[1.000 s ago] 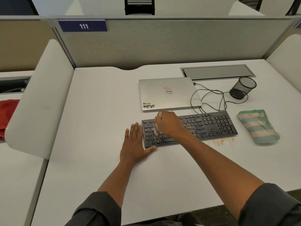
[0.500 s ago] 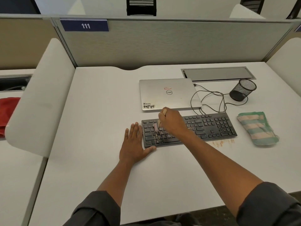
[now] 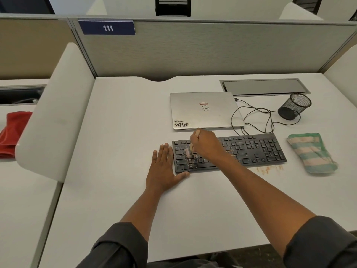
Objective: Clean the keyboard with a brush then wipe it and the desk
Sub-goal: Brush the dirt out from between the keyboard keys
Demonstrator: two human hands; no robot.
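Our right hand (image 3: 207, 145) pinches a small brush (image 3: 190, 149), bristles down on the left keys of the black keyboard (image 3: 251, 149), which lies mid-desk (image 3: 116, 132) before the closed laptop (image 3: 204, 111). Our left hand (image 3: 164, 171) lies flat, fingers together, against the keyboard's left end. A striped cloth (image 3: 311, 153) lies towards the desk's right edge.

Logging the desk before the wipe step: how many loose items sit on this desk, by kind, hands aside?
Keyboard: 1
Brush: 1
Laptop: 1
Mesh cup: 1
Striped cloth: 1
Cable: 1
Total: 6
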